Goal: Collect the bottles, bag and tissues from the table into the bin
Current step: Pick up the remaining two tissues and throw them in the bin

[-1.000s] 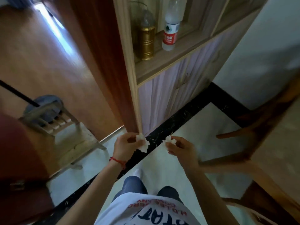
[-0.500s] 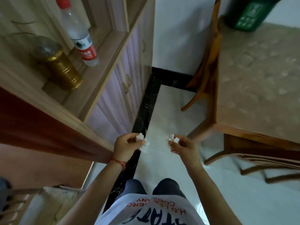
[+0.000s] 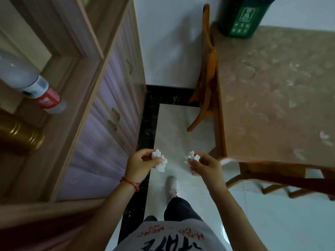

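The fingers (image 3: 145, 161) of the left hand (image 3: 139, 167) are curled around a crumpled white tissue (image 3: 159, 160), which sticks out past the thumb toward the right. The fingers (image 3: 194, 163) of the right hand (image 3: 204, 167) pinch a second, smaller wad of tissue (image 3: 191, 158), its ruffled edge showing at the fingertips. The two hands are near each other at the same height above the pale floor tiles (image 3: 174, 127), apart, not touching. A red string bracelet (image 3: 130, 182) circles the left wrist. Below the hands a white shoe (image 3: 173, 185) steps forward on the tile, beside a black marble border strip (image 3: 147, 124).

To the right stands the surface (image 3: 272, 91), covered with a tan leaf-patterned cloth, with a wooden chair (image 3: 208, 73) pushed against its left edge. At the far corner of the surface stands a green bin (image 3: 241, 17), well apart from both hands; its opening is cut off by the frame edge, so what it holds cannot be told. To the left a wooden cabinet (image 3: 108, 98) carries a plastic bottle (image 3: 27, 80) with a red label on its shelf, next to a gold-coloured container (image 3: 16, 134).
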